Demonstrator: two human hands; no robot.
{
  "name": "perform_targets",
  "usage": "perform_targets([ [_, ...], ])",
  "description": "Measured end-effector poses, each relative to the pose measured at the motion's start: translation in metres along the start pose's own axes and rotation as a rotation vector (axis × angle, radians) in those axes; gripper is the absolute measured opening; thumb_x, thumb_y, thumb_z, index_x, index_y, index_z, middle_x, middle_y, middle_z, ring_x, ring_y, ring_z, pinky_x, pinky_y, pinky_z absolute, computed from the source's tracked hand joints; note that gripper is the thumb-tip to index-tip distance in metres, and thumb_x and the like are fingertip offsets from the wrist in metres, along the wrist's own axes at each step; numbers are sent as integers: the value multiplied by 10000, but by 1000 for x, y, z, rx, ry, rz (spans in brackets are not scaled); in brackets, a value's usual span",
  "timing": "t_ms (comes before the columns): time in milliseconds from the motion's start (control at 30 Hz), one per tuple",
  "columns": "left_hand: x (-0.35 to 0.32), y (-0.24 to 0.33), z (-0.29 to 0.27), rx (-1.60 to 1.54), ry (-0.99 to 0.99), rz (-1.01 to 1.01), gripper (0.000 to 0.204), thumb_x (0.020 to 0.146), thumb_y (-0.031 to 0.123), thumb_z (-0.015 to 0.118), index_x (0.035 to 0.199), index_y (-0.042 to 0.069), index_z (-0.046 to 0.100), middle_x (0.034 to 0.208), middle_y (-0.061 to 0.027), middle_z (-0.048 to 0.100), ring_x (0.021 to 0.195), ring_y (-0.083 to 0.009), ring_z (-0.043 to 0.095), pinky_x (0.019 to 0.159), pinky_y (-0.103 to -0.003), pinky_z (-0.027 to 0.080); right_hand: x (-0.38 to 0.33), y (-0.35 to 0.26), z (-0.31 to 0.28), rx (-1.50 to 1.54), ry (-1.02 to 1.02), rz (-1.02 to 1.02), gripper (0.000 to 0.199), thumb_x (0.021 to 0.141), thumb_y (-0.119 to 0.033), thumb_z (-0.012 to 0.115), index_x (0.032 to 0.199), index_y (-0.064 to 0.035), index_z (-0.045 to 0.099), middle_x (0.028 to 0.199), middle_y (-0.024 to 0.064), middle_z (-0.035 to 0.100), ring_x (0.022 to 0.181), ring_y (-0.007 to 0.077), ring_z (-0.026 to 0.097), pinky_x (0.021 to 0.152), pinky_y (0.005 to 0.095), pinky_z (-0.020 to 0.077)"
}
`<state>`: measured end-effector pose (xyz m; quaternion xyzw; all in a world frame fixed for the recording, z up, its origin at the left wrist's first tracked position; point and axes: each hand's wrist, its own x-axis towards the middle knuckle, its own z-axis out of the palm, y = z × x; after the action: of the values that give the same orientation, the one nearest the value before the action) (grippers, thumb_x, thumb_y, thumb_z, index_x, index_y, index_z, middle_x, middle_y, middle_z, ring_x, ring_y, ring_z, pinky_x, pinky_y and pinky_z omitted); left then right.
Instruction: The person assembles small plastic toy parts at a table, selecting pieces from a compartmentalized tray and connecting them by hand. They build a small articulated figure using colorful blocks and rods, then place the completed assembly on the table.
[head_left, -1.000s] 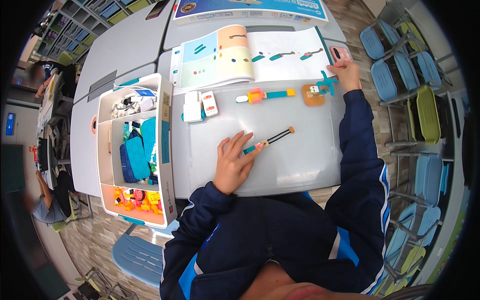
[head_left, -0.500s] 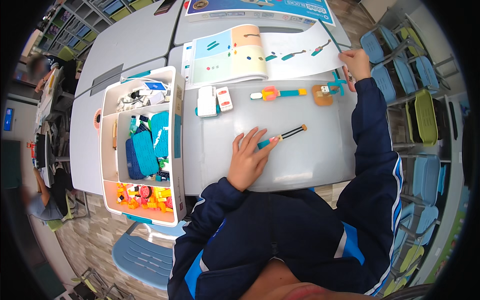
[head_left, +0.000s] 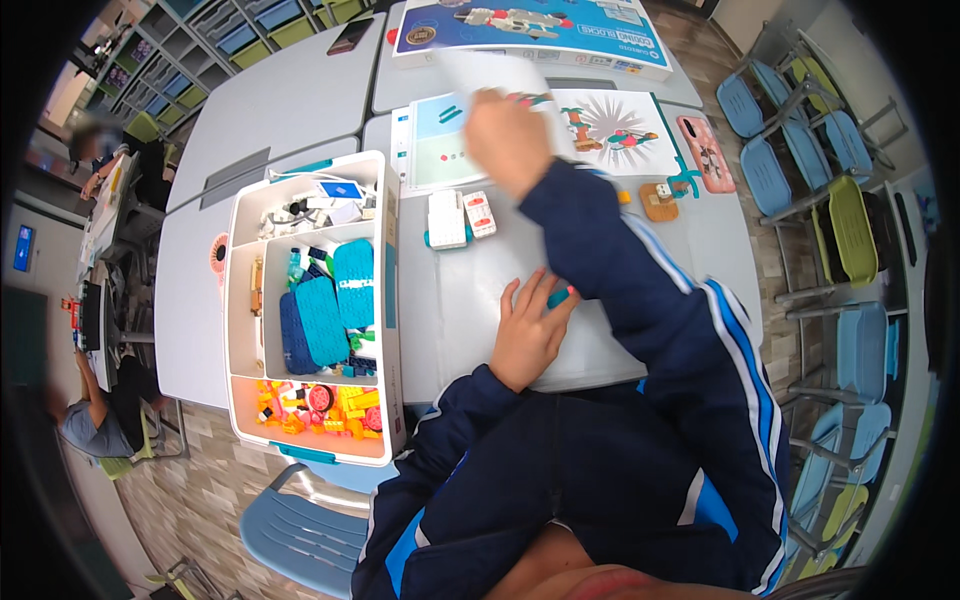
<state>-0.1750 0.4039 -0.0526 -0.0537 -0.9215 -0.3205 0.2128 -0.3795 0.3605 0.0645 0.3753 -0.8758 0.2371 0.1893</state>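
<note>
My right hand (head_left: 508,142), smeared by motion, grips a page of the open picture booklet (head_left: 612,137) and carries it leftward, over the left-hand pages. Freshly bared on the right are a palm tree and a bird-like block model. My left hand (head_left: 530,338) rests low on the table, its thumb and fingers closed around a small teal block piece (head_left: 558,298); my right sleeve hides the rest of that piece. Beyond it stand a white block assembly (head_left: 447,219) and a smaller white block with red marks (head_left: 480,214). A tan block base (head_left: 659,202) with a teal plant-like part sits farther right.
At the left, a white sorting bin (head_left: 388,320) holds white, teal, blue, orange and pink blocks. A blue box (head_left: 540,35) lies behind the booklet. A pink phone case (head_left: 705,153) is at the right, a dark phone (head_left: 349,36) at the far left.
My right hand has swept from the booklet's right edge leftward, turning the page and showing a new picture. My forearm now covers the yellow and teal model. The left hand stays near the same place.
</note>
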Motion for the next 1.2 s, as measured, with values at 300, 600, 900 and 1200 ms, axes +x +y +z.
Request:
perform_targets([
  [300, -6, -9, 8, -41, 52, 64, 323, 764, 85, 732, 1082, 31, 719, 1252, -155, 606, 1242, -384, 491, 1083, -565, 317, 19, -81, 113, -74, -375, -54, 202, 913, -122, 595, 1018, -57, 755, 985, 118, 726, 990, 294, 722, 796, 420, 569],
  [600, 0, -2, 8, 4, -45, 6, 358, 830, 77, 702, 1188, 96, 702, 1269, -137, 623, 1278, -364, 508, 1118, -563, 299, 24, 14, 95, 388, -736, -57, 516, 990, -383, 564, 1322, 12, 587, 1330, 241, 613, 1124, 380, 653, 1000, 427, 499],
  [900, 1, 5, -3, 164, -74, 48, 613, 821, 16, 661, 1411, 167, 588, 1488, 4, 547, 1364, -277, 494, 1117, -579, 318, -23, 107, 4, 42, -816, -11, 691, 1054, -507, 397, 1475, 40, 432, 1566, 293, 347, 1436, 413, 385, 1170, 526, 323],
  [1200, 2, 9, -3, 176, -93, 40, 662, 775, -7, 670, 1413, 145, 584, 1456, 22, 574, 1350, -265, 509, 1112, -600, 317, -45, 96, 39, -176, -759, -140, 526, 1062, -509, 382, 1346, -133, 614, 1560, 154, 427, 1483, 312, 332, 1176, 616, 261],
])
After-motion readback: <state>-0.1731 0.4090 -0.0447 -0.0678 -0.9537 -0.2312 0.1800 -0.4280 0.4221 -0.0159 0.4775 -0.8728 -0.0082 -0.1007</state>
